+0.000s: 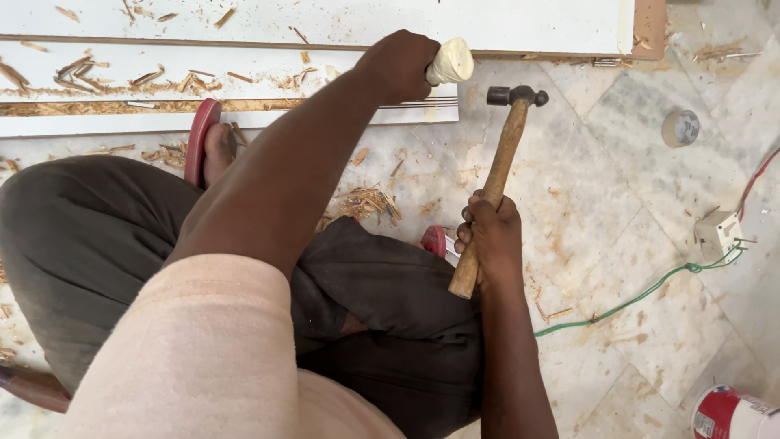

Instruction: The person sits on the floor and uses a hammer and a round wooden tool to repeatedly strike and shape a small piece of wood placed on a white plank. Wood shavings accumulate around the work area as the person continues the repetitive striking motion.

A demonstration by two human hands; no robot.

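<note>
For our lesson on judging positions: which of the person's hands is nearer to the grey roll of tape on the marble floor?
Right. The right hand, gripping the wooden-handled hammer, lies left of and below the grey roll of tape; the left hand, holding a pale tool handle, is farther left.

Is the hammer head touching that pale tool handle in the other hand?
Apart. The head view shows the hammer head raised to the right of the pale tool handle gripped by the left hand, with bare marble floor visible between them.

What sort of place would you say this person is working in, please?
Probably an indoor carpentry or fit-out site: white boards lie on a marble floor strewn with wood chips, and the right hand holds a hammer.
</note>
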